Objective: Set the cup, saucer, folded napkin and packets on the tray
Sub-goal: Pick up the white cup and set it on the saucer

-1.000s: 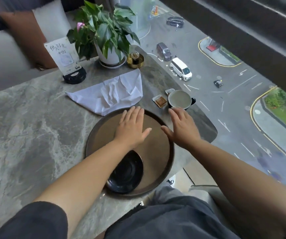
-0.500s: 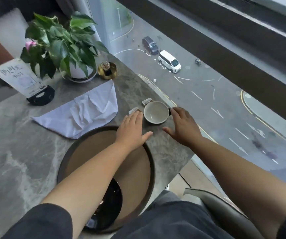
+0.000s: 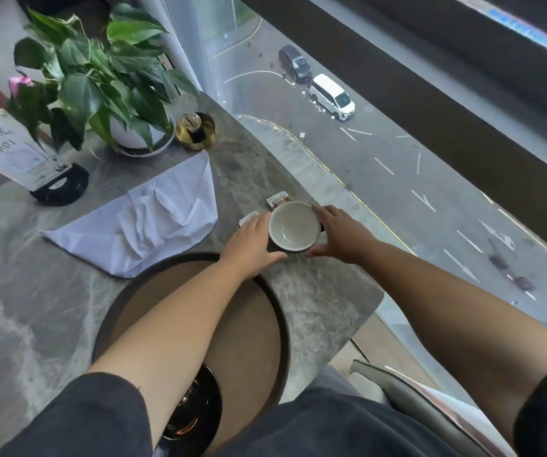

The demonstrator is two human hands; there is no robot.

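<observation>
Grey marble tabletop (image 3: 34, 308) holds the round brown tray (image 3: 252, 341) bearing only the black glossy saucer (image 3: 196, 420), while left hand (image 3: 249, 247) and right hand (image 3: 343, 234), fingers spread, flank the pale ceramic cup (image 3: 294, 229); white napkin (image 3: 153, 219) and small packets (image 3: 278, 198) remain off-tray.

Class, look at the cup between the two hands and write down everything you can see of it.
The cup is round, pale and glazed-looking, like ceramic, with a darker outside just showing under its rim. It stands upright and looks empty. It sits on the grey marble table, beyond the tray, not yet on it. The left hand and right hand cup its two sides. One packet lies just behind it, another to its left.
</observation>
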